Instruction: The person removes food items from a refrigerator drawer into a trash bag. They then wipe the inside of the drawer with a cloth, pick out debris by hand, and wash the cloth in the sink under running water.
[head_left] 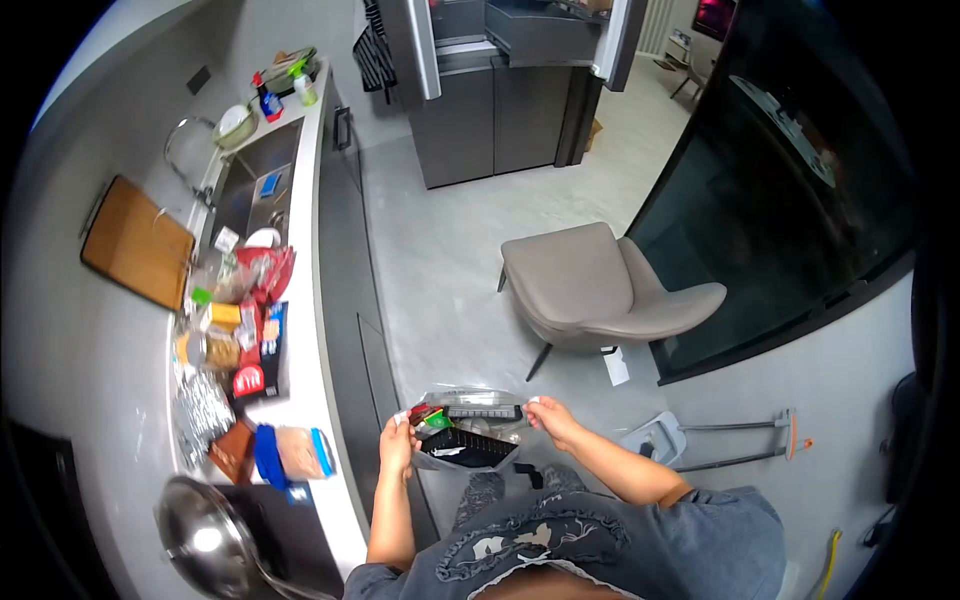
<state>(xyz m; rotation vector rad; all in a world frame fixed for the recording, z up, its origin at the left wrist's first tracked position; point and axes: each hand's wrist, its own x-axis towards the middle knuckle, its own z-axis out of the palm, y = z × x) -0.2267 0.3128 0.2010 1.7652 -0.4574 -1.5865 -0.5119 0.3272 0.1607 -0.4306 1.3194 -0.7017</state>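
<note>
Between my two hands hangs a clear plastic bin [428, 462], held low in front of my legs. My left hand [397, 442] is closed on its left rim, and my right hand [549, 418] is closed on the right side. Inside lie a black ridged tray [468, 447], a green and red packet [434, 419] and a dark slotted piece [484, 411] along the far side. The smaller contents are too small to name.
On my left, the counter [310, 345] carries food packets, a jar [215, 350], a steel pan [205, 525] and a sink [235, 195]. Ahead stand a grey chair [570, 270] and a fridge [455, 130] with open doors. A folded step stool [655, 440] is right.
</note>
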